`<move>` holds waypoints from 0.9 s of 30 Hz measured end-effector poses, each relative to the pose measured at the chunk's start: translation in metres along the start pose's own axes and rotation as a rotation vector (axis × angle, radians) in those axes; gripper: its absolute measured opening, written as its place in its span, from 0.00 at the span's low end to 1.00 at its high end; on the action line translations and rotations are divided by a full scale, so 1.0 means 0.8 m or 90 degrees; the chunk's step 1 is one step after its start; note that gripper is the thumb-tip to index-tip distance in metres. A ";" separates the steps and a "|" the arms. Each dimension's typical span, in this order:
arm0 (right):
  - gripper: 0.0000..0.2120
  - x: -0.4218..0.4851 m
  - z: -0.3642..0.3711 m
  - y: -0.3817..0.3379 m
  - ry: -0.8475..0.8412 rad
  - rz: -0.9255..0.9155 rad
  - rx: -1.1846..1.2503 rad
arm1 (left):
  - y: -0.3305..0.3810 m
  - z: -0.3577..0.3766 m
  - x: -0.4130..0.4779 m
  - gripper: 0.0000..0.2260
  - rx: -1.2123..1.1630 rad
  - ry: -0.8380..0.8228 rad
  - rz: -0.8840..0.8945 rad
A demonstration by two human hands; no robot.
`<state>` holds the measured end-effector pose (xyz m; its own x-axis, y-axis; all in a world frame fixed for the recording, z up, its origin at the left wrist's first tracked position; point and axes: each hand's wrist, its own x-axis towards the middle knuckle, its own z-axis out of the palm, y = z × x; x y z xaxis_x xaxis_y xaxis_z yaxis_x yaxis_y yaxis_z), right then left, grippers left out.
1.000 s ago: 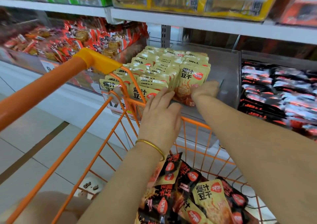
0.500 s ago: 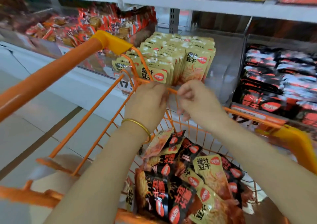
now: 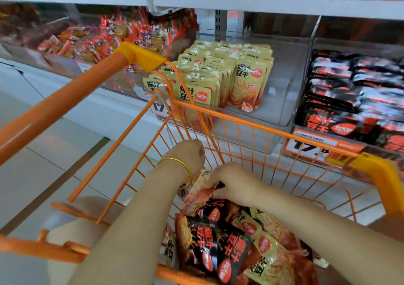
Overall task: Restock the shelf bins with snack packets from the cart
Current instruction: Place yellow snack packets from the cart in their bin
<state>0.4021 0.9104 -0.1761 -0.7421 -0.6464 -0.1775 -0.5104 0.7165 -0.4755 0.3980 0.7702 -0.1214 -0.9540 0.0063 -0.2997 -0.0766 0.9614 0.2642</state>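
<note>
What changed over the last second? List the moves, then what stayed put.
Both hands drew back from the clear bin and dropped into the cart. The right hand now grips a yellow packet on the pile. The left hand hangs curled beside it, grip unclear. Unchanged: the yellow rows standing in the bin, the black packets to their right.

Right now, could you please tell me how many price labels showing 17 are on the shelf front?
2. One label sits below the beige packet bin, behind the cart wires; the other below the black packets. Blurred ones may go unread.
</note>
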 end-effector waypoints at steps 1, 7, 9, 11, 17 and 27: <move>0.11 -0.001 -0.007 0.001 -0.006 -0.003 0.054 | 0.001 -0.001 -0.001 0.12 -0.009 -0.016 -0.007; 0.06 -0.030 -0.061 0.005 0.129 0.019 0.320 | 0.013 -0.004 -0.003 0.21 -0.090 -0.119 -0.029; 0.10 -0.041 -0.072 0.005 0.183 0.010 0.410 | 0.017 -0.007 -0.005 0.24 -0.171 -0.138 -0.025; 0.12 -0.050 -0.080 0.005 0.223 -0.014 0.512 | 0.020 -0.009 -0.006 0.24 -0.252 -0.139 -0.021; 0.14 -0.066 -0.104 -0.002 0.323 -0.004 0.628 | 0.024 -0.024 -0.015 0.10 -0.552 -0.049 -0.024; 0.03 -0.030 -0.179 -0.029 0.291 0.149 0.701 | 0.056 -0.092 0.021 0.06 -0.479 0.487 0.157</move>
<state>0.3696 0.9467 -0.0372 -0.9649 -0.2203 -0.1426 0.1338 0.0543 -0.9895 0.3575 0.7930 -0.0475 -0.8748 -0.2463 0.4172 0.2321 0.5428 0.8072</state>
